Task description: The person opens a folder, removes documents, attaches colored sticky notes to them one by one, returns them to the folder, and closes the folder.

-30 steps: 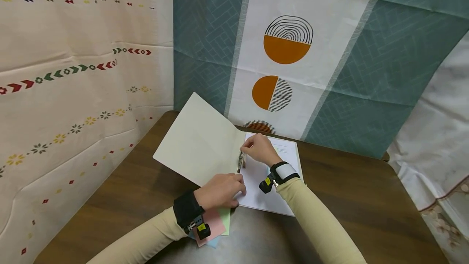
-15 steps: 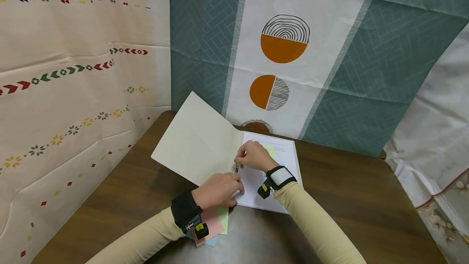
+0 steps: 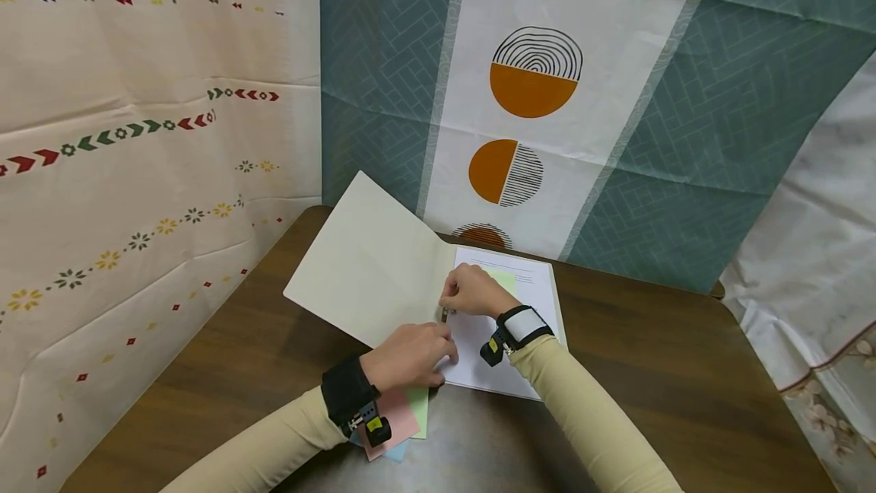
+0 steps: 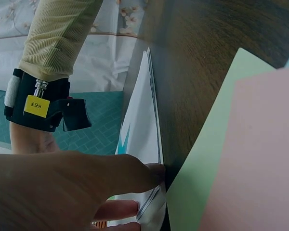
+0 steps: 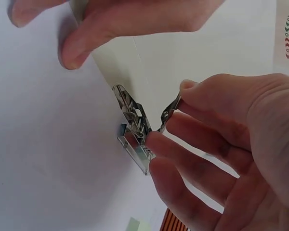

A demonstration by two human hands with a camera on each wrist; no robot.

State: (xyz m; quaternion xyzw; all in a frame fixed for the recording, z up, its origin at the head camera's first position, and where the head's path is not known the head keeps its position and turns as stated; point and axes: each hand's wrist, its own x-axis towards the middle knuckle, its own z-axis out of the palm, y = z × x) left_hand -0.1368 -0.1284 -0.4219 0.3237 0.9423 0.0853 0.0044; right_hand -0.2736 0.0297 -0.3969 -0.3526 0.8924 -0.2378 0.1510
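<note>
A cream folder [image 3: 372, 265] lies open on the brown table, its cover spread to the left and a stack of white paper [image 3: 493, 364] on the right. At the spine sits a metal lever clip [image 5: 132, 110]. My right hand [image 3: 475, 291] pinches the clip's raised lever [image 5: 168, 114] between thumb and index finger, the other fingers curled beneath. My left hand [image 3: 409, 356] rests at the lower end of the spine, fingertips [image 5: 76, 60] on the white paper. In the left wrist view its thumb [image 4: 144, 174] lies at the folder's bottom edge.
Pink [image 3: 397, 421], green [image 3: 420, 409] and blue [image 3: 397, 452] sheets lie overlapped below the left hand. A light green piece [image 3: 505, 280] shows on the white paper. Patterned curtains [image 3: 383, 97] hang behind and beside the wooden table [image 3: 657, 371].
My right hand has come down along the spine toward the left hand, uncovering the light green piece and covering more of the clip. The left hand stays at the lower spine.
</note>
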